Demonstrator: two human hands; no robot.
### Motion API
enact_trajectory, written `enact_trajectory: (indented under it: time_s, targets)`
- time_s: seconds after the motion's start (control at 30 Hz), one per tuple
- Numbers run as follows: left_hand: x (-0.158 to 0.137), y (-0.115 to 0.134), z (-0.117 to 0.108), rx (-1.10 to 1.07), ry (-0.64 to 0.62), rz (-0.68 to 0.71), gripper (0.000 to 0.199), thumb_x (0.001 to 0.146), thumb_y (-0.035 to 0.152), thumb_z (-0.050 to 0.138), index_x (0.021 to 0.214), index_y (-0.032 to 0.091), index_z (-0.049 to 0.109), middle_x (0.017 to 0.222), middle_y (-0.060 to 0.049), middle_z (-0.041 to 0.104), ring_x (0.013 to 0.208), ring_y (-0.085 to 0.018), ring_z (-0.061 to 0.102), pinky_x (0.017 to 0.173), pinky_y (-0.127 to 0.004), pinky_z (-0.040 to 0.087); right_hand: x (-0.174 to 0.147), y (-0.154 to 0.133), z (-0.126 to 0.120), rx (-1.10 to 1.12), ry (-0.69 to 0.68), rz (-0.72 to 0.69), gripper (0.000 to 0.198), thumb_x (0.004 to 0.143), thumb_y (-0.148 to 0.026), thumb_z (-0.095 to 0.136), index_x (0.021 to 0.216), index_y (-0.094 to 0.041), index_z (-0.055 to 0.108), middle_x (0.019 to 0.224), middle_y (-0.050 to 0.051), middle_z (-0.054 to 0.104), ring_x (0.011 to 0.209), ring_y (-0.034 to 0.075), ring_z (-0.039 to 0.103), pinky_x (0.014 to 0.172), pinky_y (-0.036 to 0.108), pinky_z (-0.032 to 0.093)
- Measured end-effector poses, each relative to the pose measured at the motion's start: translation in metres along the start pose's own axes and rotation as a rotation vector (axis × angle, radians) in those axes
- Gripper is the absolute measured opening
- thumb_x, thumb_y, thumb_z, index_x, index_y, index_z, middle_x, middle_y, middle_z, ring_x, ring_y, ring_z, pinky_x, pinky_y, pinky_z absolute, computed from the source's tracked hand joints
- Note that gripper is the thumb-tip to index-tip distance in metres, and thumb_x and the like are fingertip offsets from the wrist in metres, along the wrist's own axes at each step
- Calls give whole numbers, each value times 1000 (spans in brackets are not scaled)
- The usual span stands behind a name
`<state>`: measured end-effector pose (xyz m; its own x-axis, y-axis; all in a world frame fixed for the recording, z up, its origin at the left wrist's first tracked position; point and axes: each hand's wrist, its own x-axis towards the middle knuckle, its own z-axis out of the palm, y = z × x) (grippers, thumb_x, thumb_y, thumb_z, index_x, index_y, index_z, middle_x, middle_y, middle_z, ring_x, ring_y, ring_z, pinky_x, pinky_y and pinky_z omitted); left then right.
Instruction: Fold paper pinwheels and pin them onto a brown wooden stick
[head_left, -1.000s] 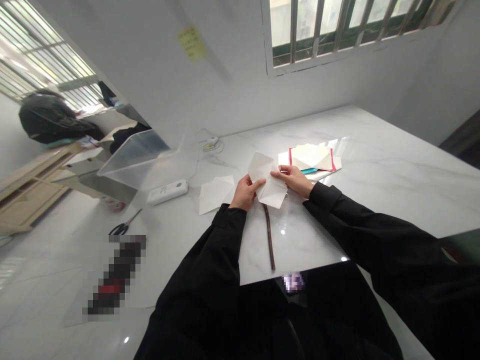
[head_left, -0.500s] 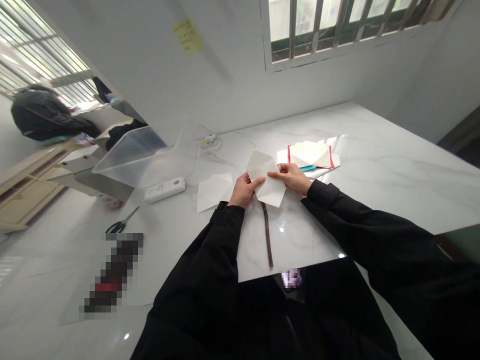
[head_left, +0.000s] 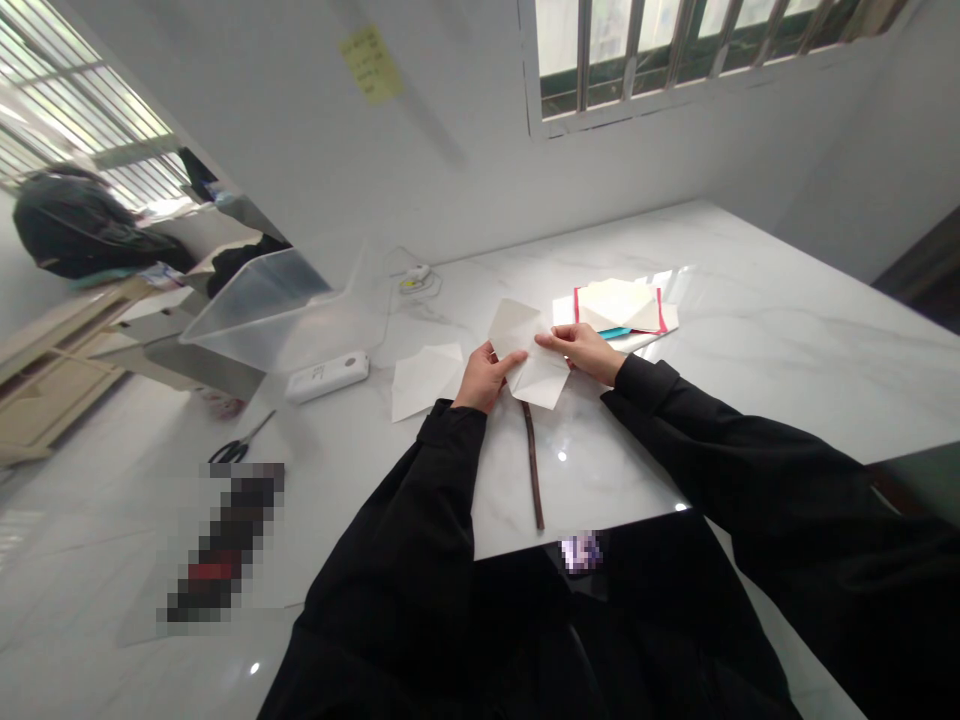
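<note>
A cream sheet of paper with creases (head_left: 517, 325) is held up between my two hands over the table. My left hand (head_left: 484, 378) pinches its left edge, thumb lying on top. On the right side, the fingertips of my right hand (head_left: 589, 350) are closed on the same paper near its middle. Below the paper a thin brown stick (head_left: 534, 470) lies on the table, its upper end hidden under the paper. To the left of my left hand rests another white folded paper (head_left: 424, 382). Beyond my right hand sits a stack of folded papers (head_left: 619, 305) with red and blue edges.
Scissors (head_left: 241, 440) and a white power strip (head_left: 328, 377) lie left on the marble-patterned table (head_left: 757, 330). A clear plastic bin (head_left: 262, 310) stands behind them. A charger with cable (head_left: 417, 277) is by the wall. In the left background a person in dark clothing (head_left: 82, 225) is visible.
Both hands keep hold of the paper. The right fingers appear slightly flatter along it, and the whole view has shifted a little.
</note>
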<state>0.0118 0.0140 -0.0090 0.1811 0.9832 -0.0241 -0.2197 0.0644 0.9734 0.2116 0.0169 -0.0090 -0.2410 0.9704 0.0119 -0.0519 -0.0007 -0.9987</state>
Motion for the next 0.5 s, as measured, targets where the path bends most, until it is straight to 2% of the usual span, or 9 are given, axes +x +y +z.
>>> enact_trajectory:
  time_s: [0.1, 0.17, 0.33, 0.5]
  targets:
    - [1, 1, 0, -30, 11, 6, 62, 57, 34, 96, 108, 13, 69, 103, -12, 80, 102, -30, 75, 98, -44, 55, 1, 0, -4, 26, -56, 32, 51, 72, -68, 83, 80, -18, 74, 70, 3, 67, 57, 12, 52, 49, 25, 35]
    - [1, 1, 0, -45, 14, 5, 61, 57, 33, 97, 108, 13, 69, 103, -12, 80, 103, -30, 75, 100, -45, 55, 1, 0, -6, 37, -67, 40, 50, 71, -65, 84, 79, -17, 75, 71, 3, 68, 59, 12, 53, 50, 25, 36]
    - [0, 1, 2, -48, -4, 0, 61, 57, 36, 97, 106, 11, 71, 106, -15, 79, 108, -33, 74, 103, -49, 55, 2, 1, -6, -16, -66, 9, 50, 69, -63, 85, 67, -16, 68, 60, -1, 60, 53, 9, 42, 49, 25, 29]
    - [-1, 1, 4, -49, -8, 5, 60, 57, 37, 98, 105, 11, 72, 107, -16, 79, 108, -35, 74, 103, -50, 56, 2, 2, -6, -48, -53, -9, 52, 69, -66, 85, 67, -17, 69, 57, -2, 55, 52, 9, 40, 48, 25, 28]
